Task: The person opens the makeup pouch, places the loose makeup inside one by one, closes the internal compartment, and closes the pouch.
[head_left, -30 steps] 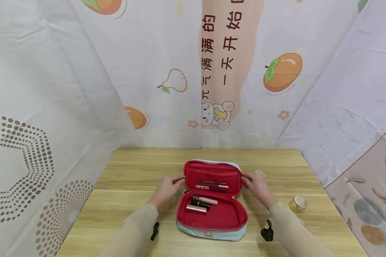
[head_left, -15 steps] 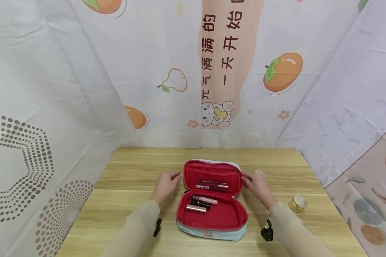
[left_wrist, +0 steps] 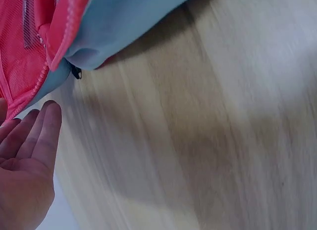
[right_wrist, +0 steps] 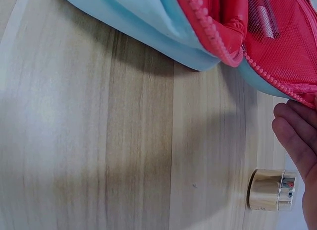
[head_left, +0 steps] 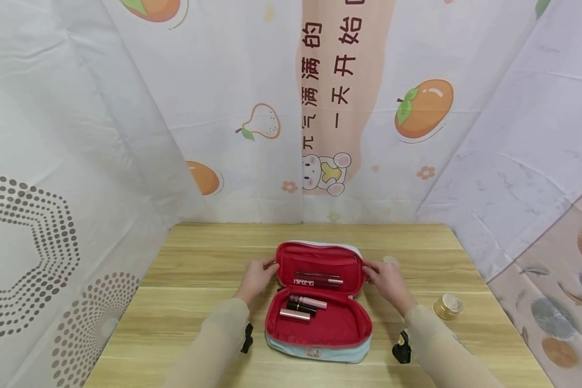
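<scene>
A light-blue cosmetic bag point(head_left: 317, 353) with red lining lies unzipped, its lid point(head_left: 320, 253) folded back. In its lower half rest a pink tube point(head_left: 315, 303), a black tube point(head_left: 302, 307) and a rose-gold lipstick tube point(head_left: 295, 314). Slim dark makeup sticks point(head_left: 318, 278) lie in the lid's mesh pocket. My left hand point(head_left: 257, 277) pinches the lid's left edge, fingers behind and thumb partly out of frame in the left wrist view. On the opposite edge, my right hand point(head_left: 387, 281) pinches the lid, fingers point(right_wrist: 293, 136) behind it.
A gold jar point(head_left: 448, 306) stands on the wooden table point(head_left: 184, 302) to the right of my right forearm. Beyond my right hand is a small pale round object point(head_left: 390, 261), partly hidden. A printed curtain point(head_left: 233, 178) hangs behind the table.
My left hand came slightly away from the lid's left edge half a second ago and is now back on it. My right hand and the bag keep their places.
</scene>
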